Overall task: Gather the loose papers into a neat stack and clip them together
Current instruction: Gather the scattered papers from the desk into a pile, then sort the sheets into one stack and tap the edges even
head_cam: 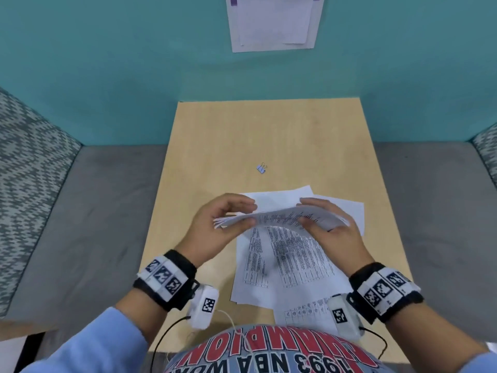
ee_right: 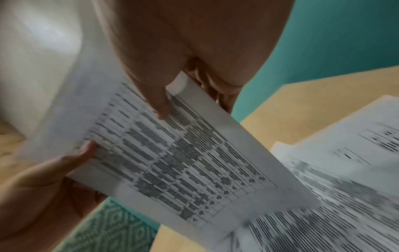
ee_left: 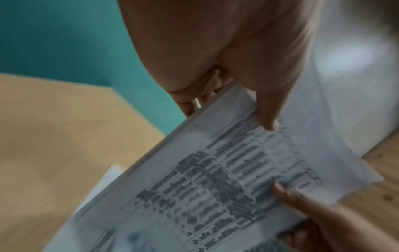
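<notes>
Both hands hold a bundle of printed papers (head_cam: 285, 218) above the table, its sheets bowed upward. My left hand (head_cam: 228, 219) pinches the left end, thumb on the printed side and fingers behind. At the other end my right hand (head_cam: 320, 216) grips the bundle the same way. The left wrist view shows the bundle (ee_left: 215, 179) under my left thumb (ee_left: 267, 117). In the right wrist view my right thumb (ee_right: 159, 105) presses the printed sheet (ee_right: 194, 162). More loose sheets (head_cam: 282, 265) lie spread on the wooden table (head_cam: 215, 146) beneath. A small lilac binder clip (head_cam: 261, 168) lies beyond them.
Teal walls enclose the table's far side, with papers (head_cam: 271, 22) taped to the wall ahead. Grey upholstered seating (head_cam: 80, 224) flanks the table left and right. One loose sheet (head_cam: 306, 312) hangs over the near edge by my body.
</notes>
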A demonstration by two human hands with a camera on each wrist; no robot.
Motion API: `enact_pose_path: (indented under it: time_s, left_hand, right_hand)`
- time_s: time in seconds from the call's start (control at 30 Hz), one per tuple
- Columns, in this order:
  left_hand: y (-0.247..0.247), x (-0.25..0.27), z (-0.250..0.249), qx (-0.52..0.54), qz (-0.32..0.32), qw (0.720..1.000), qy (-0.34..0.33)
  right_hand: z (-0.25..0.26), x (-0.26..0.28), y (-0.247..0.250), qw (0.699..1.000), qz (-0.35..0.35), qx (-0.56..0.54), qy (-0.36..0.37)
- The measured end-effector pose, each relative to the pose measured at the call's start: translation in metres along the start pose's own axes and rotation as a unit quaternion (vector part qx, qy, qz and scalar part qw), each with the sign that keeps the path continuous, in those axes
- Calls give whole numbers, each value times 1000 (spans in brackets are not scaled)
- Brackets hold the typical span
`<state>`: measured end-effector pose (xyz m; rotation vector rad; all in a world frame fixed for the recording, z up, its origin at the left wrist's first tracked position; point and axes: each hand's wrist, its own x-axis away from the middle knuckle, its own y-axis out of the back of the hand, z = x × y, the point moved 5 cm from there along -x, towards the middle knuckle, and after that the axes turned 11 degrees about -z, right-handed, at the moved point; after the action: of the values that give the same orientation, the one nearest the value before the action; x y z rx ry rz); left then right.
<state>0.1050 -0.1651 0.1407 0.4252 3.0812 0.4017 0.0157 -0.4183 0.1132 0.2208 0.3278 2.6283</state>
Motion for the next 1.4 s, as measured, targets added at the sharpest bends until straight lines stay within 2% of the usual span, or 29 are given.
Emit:
enact_pose_path:
  time_s: [0.1,0.17,0.3,0.37,0.47,0.5,0.57,0.63,0.7,0.83,0.9,1.03,1.17,1.23,1.33,1.4]
  left_hand:
    - [-20,-2,31,-11,-11,999,52]
    - [-25,-3,30,8,-33,997,66]
    - [-24,-5,16,69,-64,994,53]
    - [-27,-3,27,53,-42,994,84]
    - [-33,8,51,4,-1,989,145]
    - [-33,9,52,-4,-11,989,146]
    - [-28,7,49,-7,-46,991,127]
    - [-24,2,44,26,-78,992,93]
    - [-22,-1,42,49,-83,992,77]
    - [-28,4,75,-32,-37,989,136]
    - [-28,9,97,-49,-25,986,160]
    - [-20,12,108,-48,-62,982,170]
    - [4,4,121,-79,-78,974,196]
    - [26,-1,127,-81,-87,969,216]
    - [60,-6,131,-106,-102,966,212]
    - [84,-4,136,-114,-130,961,218]
  right_hand:
    - [-21,1,-10,998,-9,34,-55]
    - [-20,-2,-12,998,-23,24,-52]
    - [-8,-4,-8,998,-60,1,-21]
    - [-15,-1,-12,999,-40,8,-24]
    - [-37,4,-17,995,-29,48,-88]
    - [-38,2,-17,993,-39,53,-98]
    - [-30,-1,-14,994,-72,42,-75]
    - [-15,-1,-12,994,-95,6,-45]
    - [-10,0,-12,994,-99,-9,-40]
    - [-43,-1,-28,990,-31,94,-97]
    - [-53,-1,-32,988,-23,109,-109]
    - [-58,-3,-38,990,1,92,-105]
    - [-89,-10,-31,988,25,91,-120]
    - [-120,-20,-18,971,18,187,-145]
    - [-164,-36,2,903,15,387,-188]
    - [-177,-42,4,872,12,453,-187]
